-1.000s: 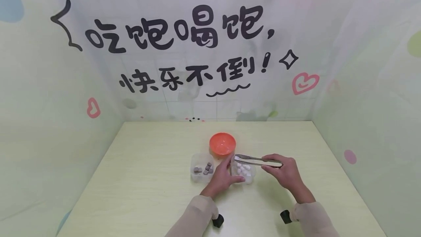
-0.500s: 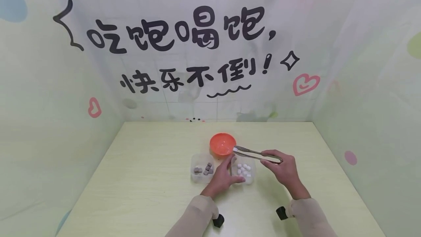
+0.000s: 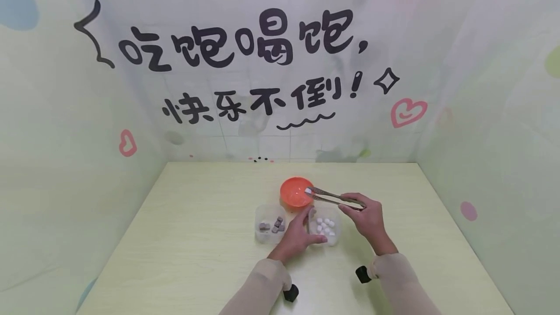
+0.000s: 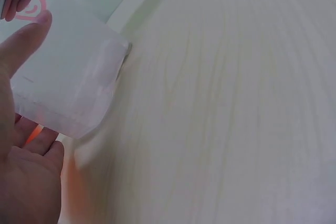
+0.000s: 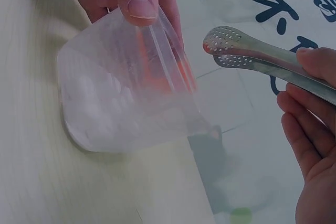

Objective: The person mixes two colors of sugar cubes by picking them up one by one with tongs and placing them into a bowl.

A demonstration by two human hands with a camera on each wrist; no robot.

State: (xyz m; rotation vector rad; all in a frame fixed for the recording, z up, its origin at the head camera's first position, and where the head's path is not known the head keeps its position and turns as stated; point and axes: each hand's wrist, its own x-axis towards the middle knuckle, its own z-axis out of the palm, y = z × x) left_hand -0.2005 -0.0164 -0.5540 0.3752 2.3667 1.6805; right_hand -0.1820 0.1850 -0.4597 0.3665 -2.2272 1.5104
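My left hand (image 3: 299,235) grips the clear plastic container (image 3: 334,235) of white cubes (image 3: 324,225), thumb on the near side and fingers at the far side. In the right wrist view its thumb presses the wall of that container (image 5: 126,93). My right hand (image 3: 366,215) holds metal tongs (image 3: 330,196) with perforated tips, pinched between thumb and fingers. One white cube (image 3: 308,190) sits at the tong tips, over the right side of the orange bowl (image 3: 286,197). This bowl stands just behind the containers.
Left of the left hand stands a second clear container (image 3: 259,237) with several brownish-grey cubes (image 3: 278,225). Everything rests on a pale wood-grain table (image 3: 197,237), with printed wall sheets (image 3: 210,145) behind and at both sides.
My right hand has moved left and away from me, carrying the tongs and white cube from above the white-cube container to over the orange bowl. The left hand has kept its place.
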